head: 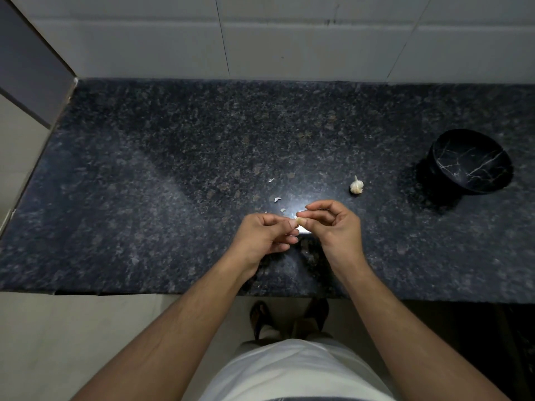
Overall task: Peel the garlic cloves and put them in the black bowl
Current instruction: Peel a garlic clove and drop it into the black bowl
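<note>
Both your left hand [267, 233] and right hand [333, 224] pinched one garlic clove [297, 221] mid-peel; next, probably strip its skin, then reach the black bowl [472, 163].

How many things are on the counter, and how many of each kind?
Black bowl: 1
Garlic bulb lying on the countertop: 1
Garlic clove pinched between the left hand and right hand: 1
Loose bits of peel that show: 4
Total: 7
</note>
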